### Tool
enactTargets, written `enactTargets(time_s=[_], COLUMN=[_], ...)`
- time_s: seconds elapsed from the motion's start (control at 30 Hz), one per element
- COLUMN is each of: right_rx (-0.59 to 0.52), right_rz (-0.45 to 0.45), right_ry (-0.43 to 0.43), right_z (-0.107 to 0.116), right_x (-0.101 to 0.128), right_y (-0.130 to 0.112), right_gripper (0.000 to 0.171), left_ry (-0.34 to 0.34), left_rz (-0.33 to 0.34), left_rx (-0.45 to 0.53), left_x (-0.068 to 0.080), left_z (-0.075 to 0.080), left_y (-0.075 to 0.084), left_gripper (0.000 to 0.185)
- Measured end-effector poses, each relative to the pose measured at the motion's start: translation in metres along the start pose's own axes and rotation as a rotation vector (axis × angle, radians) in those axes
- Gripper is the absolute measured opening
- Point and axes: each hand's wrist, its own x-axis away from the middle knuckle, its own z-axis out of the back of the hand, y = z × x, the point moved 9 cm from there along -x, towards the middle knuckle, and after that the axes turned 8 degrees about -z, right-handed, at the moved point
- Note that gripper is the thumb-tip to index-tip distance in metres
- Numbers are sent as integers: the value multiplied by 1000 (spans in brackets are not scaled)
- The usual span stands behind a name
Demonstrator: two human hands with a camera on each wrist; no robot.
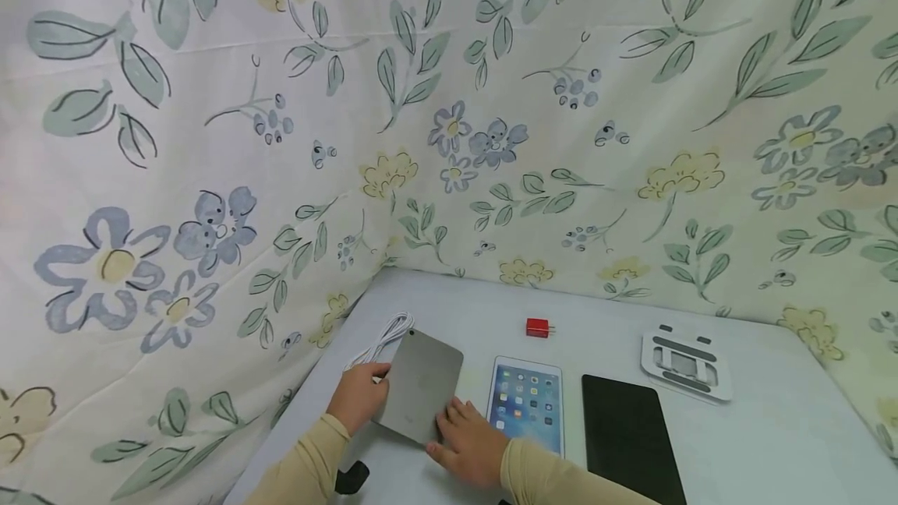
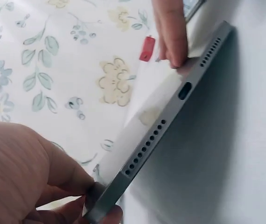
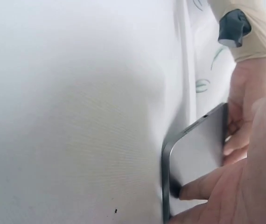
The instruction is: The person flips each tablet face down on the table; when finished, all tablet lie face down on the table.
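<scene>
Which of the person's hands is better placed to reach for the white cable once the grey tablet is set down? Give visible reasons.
Probably the left hand: it holds the grey tablet's left edge, right beside the white cable. The right hand grips the near corner, farther from it.

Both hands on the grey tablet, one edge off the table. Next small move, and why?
Probably lift it a little higher before turning it. The left hand and right hand pinch opposite corners of the grey tablet, which is tilted back-up with one edge seemingly near the table. The lit tablet lies close to its right, so clearance looks tight.
</scene>
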Motion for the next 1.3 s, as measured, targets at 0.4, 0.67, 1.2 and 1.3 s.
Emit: enactTargets(time_s=[0.4, 0.67, 1.2, 1.3], right_rx=[28, 88, 30, -1], right_rz=[-9, 11, -79, -107], right_ry=[-30, -42, 52, 79], right_z=[-2, -9, 26, 33], right_x=[5, 4, 23, 30], right_y=[-2, 1, 22, 34], right_gripper=[76, 73, 74, 75], left_ry=[-77, -121, -190, -260], left_rz=[-31, -59, -237, -278], left_rx=[-133, -173, -189, -124], left_x=[11, 14, 9, 13], left_z=[-24, -31, -45, -53], left_y=[-8, -4, 34, 48], left_gripper=[24, 17, 51, 57])
